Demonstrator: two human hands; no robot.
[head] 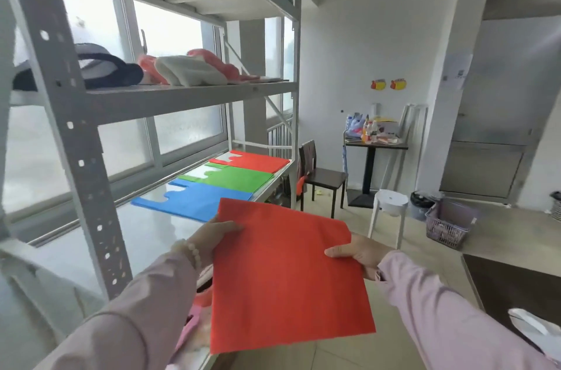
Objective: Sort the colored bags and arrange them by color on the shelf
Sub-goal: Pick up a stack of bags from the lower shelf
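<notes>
On the left of the room, against frosted windows: grey metal shelf rack [91, 102], uprights punched with holes. Lower board [142, 230] pale, glossy.

Held red bag [288, 272]: largest item in the foreground. Flat, unfolded, in the air over the front edge of the lower board. Its far corner overlaps the blue bag in view; contact cannot be told.

On the lower board, a row running away from the viewer: blue bag [194, 202] nearest, green bag [236, 178] next, shelf red bag [258, 160] farthest. All lie flat, handle cut-outs toward the window, each edge just beside or slightly over its neighbour.

Middle board: dark cap [106, 69], white folded cloth [188, 72] and pink cloth [221, 64] side by side.

Right of the rack, well apart: dark chair [321, 175], small table [376, 145] crowded with bottles, white stool [388, 205], purple basket [449, 224] on the floor.

Left hand [212, 236]: thumb on top of the held red bag's left edge, pinching it; fingers hidden beneath. Right hand [355, 251]: thumb over the right edge, same pinch. Both sleeves pale pink.

Bead bracelet [191, 251] on the left wrist.

Something pink [191, 327] shows under the held red bag's lower left; too hidden to identify.
</notes>
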